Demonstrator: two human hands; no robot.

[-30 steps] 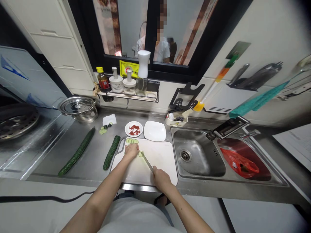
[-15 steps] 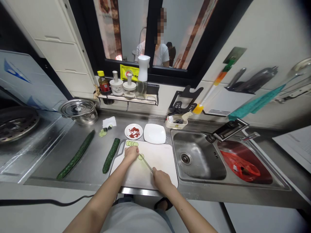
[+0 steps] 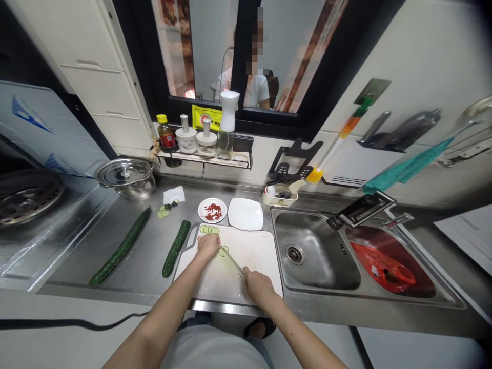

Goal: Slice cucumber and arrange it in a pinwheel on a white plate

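Metal counter (image 3: 146,266) is supporting a white cutting board (image 3: 253,246), with the shorter cucumber (image 3: 176,249) lying just beside it at 9 o'clock. Left hand (image 3: 209,245), at the board's 10 o'clock, is curling its fingers together, contents hidden; right hand (image 3: 260,287), at 4 o'clock, is gripping a knife (image 3: 233,262), whose tip is overlapping a cucumber slice (image 3: 223,251) near centre.

Slants as a narrow knife (image 3: 233,264) across a white cutting board (image 3: 255,251), ending at a round, pale, green-rimmed cucumber slice (image 3: 223,251).
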